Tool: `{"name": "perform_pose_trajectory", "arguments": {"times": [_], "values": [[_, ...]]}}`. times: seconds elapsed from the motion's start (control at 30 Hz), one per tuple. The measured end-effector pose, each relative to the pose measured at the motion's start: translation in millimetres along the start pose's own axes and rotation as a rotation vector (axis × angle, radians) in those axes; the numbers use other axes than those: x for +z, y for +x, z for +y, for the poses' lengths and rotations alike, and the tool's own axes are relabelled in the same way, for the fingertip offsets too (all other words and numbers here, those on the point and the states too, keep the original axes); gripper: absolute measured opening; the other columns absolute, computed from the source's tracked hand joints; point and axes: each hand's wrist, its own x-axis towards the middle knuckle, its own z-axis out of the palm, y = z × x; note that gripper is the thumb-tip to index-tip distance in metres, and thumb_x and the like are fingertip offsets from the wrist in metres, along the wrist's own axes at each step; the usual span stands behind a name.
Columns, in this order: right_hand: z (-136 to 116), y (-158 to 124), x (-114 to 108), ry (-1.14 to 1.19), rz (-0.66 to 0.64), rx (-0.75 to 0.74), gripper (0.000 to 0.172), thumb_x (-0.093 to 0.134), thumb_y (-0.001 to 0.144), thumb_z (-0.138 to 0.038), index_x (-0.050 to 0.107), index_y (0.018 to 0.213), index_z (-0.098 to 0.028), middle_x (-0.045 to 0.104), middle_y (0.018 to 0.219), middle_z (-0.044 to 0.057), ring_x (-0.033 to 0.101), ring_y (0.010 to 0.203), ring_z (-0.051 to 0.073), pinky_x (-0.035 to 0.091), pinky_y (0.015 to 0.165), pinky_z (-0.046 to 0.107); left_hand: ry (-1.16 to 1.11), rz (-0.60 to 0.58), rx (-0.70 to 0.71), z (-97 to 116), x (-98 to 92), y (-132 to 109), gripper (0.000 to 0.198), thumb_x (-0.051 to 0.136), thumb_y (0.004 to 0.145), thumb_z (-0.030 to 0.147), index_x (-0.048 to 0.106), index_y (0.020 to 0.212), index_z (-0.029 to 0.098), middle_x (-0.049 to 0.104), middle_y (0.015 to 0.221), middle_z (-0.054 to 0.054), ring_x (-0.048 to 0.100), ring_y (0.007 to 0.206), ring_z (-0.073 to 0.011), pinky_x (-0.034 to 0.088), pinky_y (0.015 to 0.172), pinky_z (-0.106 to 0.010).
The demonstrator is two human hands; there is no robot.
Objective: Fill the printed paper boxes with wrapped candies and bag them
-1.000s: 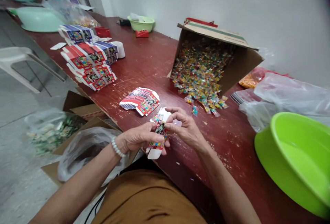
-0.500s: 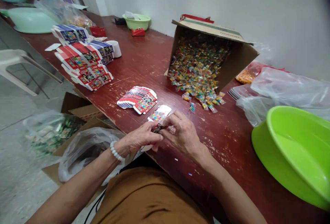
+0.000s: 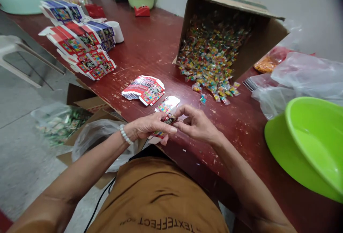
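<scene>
Between my hands, near the table's front edge, is a small printed candy box [image 3: 169, 119] in red and black. My left hand [image 3: 150, 125], with a beaded bracelet on its wrist, grips the box from the left, thumb across it. The thumb and fingertips of my right hand [image 3: 197, 123] pinch the box's right end, partly hiding it. Just beyond lies a flat printed carton [image 3: 168, 103] with a white flap. A fanned stack of flat red and white cartons [image 3: 144, 89] rests farther left.
A tipped cardboard box [image 3: 264, 47] spills wrapped candies [image 3: 211, 65] onto the red table [image 3: 150, 47]. Bundled cartons [image 3: 77, 43] are piled at the left. A green basin [image 3: 302, 147] and plastic bags [image 3: 308, 75] stand right. Below the left edge are open bags [image 3: 93, 136].
My view has tilted down, showing more of my shirt. My right hand's fingers have shifted at the box's end, and the left thumb now lies straighter across it.
</scene>
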Motion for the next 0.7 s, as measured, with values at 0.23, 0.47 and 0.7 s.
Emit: {"name": "perform_pose_trajectory", "arguments": {"times": [0.23,0.47,0.7], "values": [[1,2,-7,0.261,-0.309,0.069,0.048,0.055,0.077,-0.014,0.038,0.121,-0.022,0.064,0.086,-0.002,0.061,0.068,0.014,0.046,0.058,0.025,-0.065,0.007,0.014,-9,3.3,11,0.032,0.086,0.059,0.031,0.062,0.073,0.016,0.061,0.056,0.002,0.056,0.04,-0.0123,0.047,0.042,-0.025],[15,2,8,0.217,0.208,0.135,0.039,0.075,0.076,-0.035,0.059,0.109,-0.022,0.062,0.087,0.0,0.052,0.059,0.011,0.045,0.054,0.025,-0.118,0.286,0.137,-5,10.5,6,0.04,0.087,0.066,0.034,0.065,0.092,0.014,0.069,0.073,-0.003,0.065,0.057,-0.0151,0.058,0.053,-0.028],[23,8,20,0.323,0.376,0.204,0.031,0.07,0.081,-0.045,0.065,0.069,-0.018,0.059,0.067,-0.001,0.052,0.057,0.013,0.044,0.055,0.026,-0.096,0.39,0.216,-22,12.8,18,0.041,0.084,0.071,0.036,0.065,0.099,0.014,0.07,0.082,-0.003,0.066,0.068,-0.0153,0.056,0.063,-0.026]]}}
